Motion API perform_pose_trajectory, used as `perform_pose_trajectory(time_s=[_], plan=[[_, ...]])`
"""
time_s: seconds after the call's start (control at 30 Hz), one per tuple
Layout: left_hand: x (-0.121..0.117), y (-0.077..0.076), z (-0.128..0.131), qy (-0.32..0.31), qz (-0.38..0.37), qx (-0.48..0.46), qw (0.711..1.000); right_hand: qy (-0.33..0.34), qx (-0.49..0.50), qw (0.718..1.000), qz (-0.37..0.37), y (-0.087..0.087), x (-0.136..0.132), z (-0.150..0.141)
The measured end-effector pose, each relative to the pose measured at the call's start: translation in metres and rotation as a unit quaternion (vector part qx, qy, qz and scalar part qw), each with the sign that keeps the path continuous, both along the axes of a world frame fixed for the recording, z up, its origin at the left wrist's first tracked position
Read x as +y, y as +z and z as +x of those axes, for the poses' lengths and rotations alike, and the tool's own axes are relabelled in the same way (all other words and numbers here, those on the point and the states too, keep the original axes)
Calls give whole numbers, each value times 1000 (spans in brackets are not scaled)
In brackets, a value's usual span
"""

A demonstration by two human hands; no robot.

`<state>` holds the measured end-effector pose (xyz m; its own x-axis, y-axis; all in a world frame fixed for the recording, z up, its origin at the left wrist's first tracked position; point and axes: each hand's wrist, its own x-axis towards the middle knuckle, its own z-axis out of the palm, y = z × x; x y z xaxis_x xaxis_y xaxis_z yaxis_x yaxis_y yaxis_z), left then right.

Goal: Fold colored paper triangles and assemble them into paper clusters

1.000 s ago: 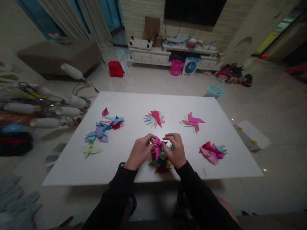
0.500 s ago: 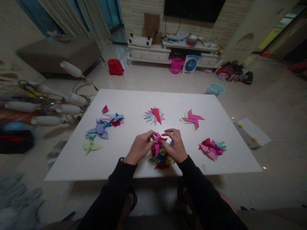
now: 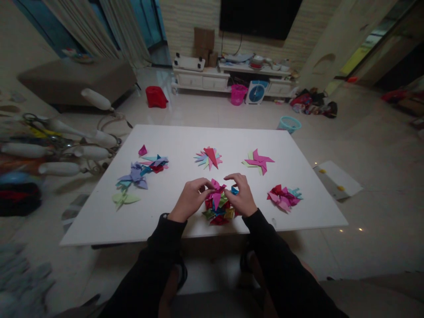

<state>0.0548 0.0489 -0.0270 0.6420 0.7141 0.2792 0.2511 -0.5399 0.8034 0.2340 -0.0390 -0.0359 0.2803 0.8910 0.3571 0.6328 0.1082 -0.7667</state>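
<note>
A pink origami figure [image 3: 217,193] with pointed flaps is above a pile of folded papers [image 3: 221,219] in red, green, gold and blue. My left hand [image 3: 194,194] pinches its left side between thumb and forefinger. On the other side, my right hand [image 3: 241,196] has its thumb tip at the figure's edge, the forefinger arched away from the thumb. Whether that thumb presses on the paper is hard to see. My fingers partly cover the pile. All this is near the front edge of the white table [image 3: 172,176].
On the left lie a purple origami piece [image 3: 135,175], a light green one [image 3: 124,199] and a small magenta one [image 3: 142,150]. Farther back are a multicoloured paper fan [image 3: 209,158] and a pink-and-green pinwheel [image 3: 260,161]. A red-pink paper pile [image 3: 284,198] sits right.
The view has shifted slightly, moving the scene a little left. My right forefinger and thumb have spread farther from the pink origami figure, which shows more clearly; my left hand keeps its pinch.
</note>
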Motion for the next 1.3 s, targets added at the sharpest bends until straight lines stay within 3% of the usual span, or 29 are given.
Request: perform_pose_trajectory(time_s=[0.43, 0.77, 0.87, 1.0, 1.1, 1.3], plan=[[16, -6, 7, -2, -20, 42, 999, 57, 4, 998, -21, -12, 13, 14], [11, -2, 9, 30, -6, 51, 998, 4, -44, 997, -63, -23, 7, 29], [5, 0, 9, 31, 1, 53, 998, -51, -62, 994, -74, -27, 0, 55], [0, 0, 9, 15, -8, 51, 999, -172, -67, 977, -104, -37, -15, 118], [-1, -1, 9, 0, -9, 52, 999, -294, -82, 933, -190, -46, -30, 173], [5, 0, 5, -12, -12, 56, 998, -393, -99, 872, -274, -57, -50, 255]])
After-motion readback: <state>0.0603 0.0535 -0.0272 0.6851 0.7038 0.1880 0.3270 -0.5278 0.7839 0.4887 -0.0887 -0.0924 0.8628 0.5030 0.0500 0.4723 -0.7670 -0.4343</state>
